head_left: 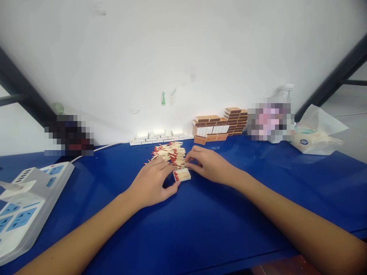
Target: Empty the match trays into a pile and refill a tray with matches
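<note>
A white rectangular matchbox tray, its long axis set nearly left-to-right, is pinched by the left hand before a heap of slender wooden matches; red heads inside are pointed left. The grip of the right hand cannot be discerned.

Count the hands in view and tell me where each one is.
2. The left hand is at the left end of the white tray; the right hand is by the right edge of the match pile. No others show.
</note>
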The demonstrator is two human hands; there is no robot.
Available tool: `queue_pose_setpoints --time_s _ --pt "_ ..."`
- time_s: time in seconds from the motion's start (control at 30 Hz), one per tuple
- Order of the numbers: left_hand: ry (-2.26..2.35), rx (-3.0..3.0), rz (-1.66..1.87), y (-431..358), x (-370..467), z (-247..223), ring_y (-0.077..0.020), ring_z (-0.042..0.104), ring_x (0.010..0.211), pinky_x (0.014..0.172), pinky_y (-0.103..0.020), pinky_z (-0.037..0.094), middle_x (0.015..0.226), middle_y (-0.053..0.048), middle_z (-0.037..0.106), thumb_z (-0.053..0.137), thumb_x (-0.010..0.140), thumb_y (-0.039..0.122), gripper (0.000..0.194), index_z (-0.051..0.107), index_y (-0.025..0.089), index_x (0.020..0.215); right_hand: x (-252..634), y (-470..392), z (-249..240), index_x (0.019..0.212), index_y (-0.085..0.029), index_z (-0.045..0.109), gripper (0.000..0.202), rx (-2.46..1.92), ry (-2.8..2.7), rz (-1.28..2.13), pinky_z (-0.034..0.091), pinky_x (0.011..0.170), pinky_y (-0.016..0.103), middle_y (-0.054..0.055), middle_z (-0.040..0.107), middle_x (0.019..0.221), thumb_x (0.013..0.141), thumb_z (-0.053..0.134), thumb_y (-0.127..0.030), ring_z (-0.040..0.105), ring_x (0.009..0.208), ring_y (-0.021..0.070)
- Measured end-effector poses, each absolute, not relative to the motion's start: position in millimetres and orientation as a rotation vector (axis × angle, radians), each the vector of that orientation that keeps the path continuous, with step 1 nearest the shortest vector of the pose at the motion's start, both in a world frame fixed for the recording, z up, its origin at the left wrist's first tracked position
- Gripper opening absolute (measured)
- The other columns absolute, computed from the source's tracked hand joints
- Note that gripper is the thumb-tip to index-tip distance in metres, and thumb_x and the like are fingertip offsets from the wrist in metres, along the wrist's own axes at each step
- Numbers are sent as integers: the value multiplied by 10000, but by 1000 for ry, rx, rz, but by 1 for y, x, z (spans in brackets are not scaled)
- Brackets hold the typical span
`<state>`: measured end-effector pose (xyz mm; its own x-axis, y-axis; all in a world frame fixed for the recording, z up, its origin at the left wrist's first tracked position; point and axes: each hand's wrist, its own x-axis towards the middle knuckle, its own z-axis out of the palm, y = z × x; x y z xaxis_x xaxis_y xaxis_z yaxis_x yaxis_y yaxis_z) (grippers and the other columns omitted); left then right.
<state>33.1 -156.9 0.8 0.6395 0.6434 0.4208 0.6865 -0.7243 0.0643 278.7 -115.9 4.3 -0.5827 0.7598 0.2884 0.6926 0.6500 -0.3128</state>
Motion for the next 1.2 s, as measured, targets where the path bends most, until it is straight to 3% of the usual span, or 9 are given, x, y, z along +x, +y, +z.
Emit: queue_pose_setpoints --time_s 0.73,1.2 --pt "-1131 -2749 -626 -155 33 0 -257 629 888 837 -422 538 911 -88 720 620 945 387 302 720 153 1108 279 -110 -3 924 -181 595 128 -1166 -2550 222 404 685 272 53 576 998 1032 555 -235 553 791 151" --pt "-1174 -2723 -613 -155 32 0 -263 625 887 836 -433 536 898 -82 720 621 940 389 279 716 163 1074 280 -114 7 960 -196 562 121 -1116 -2455 303 457 788 313 68 588 1025 1039 470 -192 577 869 181"
